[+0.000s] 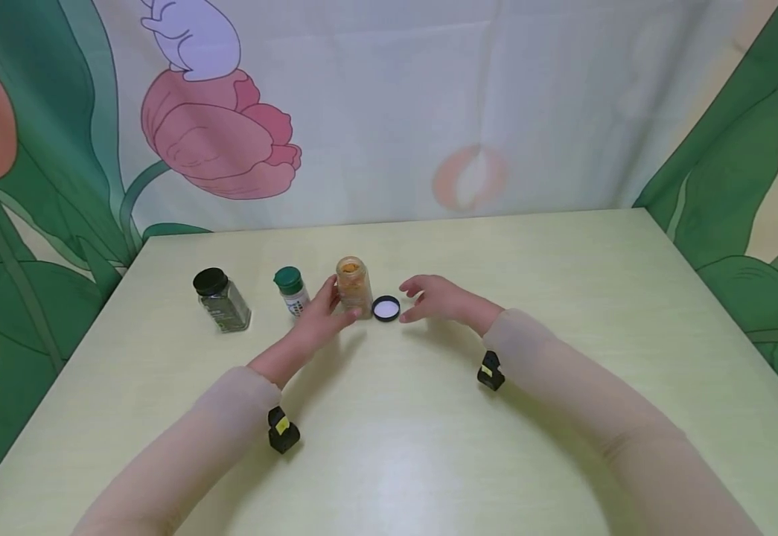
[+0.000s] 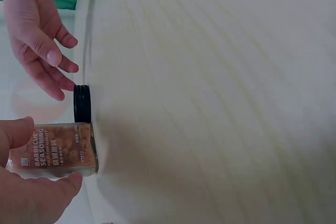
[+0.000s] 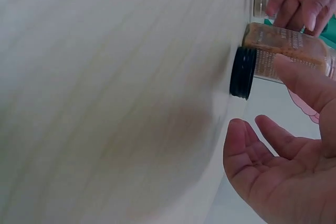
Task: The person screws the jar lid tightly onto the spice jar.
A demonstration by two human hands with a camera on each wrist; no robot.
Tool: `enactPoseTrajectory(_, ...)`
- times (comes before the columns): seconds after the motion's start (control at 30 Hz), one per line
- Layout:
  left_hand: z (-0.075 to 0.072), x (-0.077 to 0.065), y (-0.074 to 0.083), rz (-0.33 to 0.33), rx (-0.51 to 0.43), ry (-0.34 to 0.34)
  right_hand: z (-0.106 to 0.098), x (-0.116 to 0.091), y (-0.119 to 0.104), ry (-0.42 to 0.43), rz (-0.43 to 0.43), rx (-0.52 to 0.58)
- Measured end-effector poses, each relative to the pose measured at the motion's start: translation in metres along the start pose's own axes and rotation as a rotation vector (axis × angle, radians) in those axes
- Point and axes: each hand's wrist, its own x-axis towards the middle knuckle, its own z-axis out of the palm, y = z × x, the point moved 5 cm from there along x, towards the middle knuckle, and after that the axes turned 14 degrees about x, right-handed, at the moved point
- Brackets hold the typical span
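A clear jar of barbecue seasoning (image 1: pixel 354 289), filled with orange-brown contents, stands upright and uncapped on the table. My left hand (image 1: pixel 321 316) holds it loosely from the left, thumb at its front near the base. In the left wrist view, thumb and fingers lie about the labelled jar (image 2: pixel 58 150). A black lid (image 1: pixel 386 308) lies right beside the jar, its white inside facing up. Just right of the lid hovers my right hand (image 1: pixel 438 299), fingers spread and slightly bent, holding nothing. The right wrist view shows a gap between this hand (image 3: pixel 283 171) and the lid (image 3: pixel 243 72).
Left of the jar stands a small white bottle with a green cap (image 1: pixel 289 281), partly behind my left hand. Farther left is a clear jar with a black lid (image 1: pixel 217 298) and dark green contents. A printed curtain (image 1: pixel 389 112) hangs behind the pale table (image 1: pixel 389 447).
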Motion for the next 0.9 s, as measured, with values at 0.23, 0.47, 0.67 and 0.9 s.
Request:
enactPoseTrajectory(0.23,0.000,0.015,-0.001,-0.020,-0.023,0.016,0.006,0.014,-0.003,-0.002,0.043,-0.106)
enactPoseTrajectory(0.47,0.001,0.021,-0.005,-0.022,-0.030,0.030,0.010,0.022,-0.003,-0.001,0.052,-0.195)
enactPoseTrajectory(0.67,0.000,0.022,-0.009,-0.016,-0.006,0.026,0.012,0.025,-0.004,-0.007,0.060,-0.191)
enactPoseTrajectory(0.9,-0.002,0.023,-0.007,-0.002,0.030,0.009,0.013,0.028,-0.007,-0.021,0.055,-0.227)
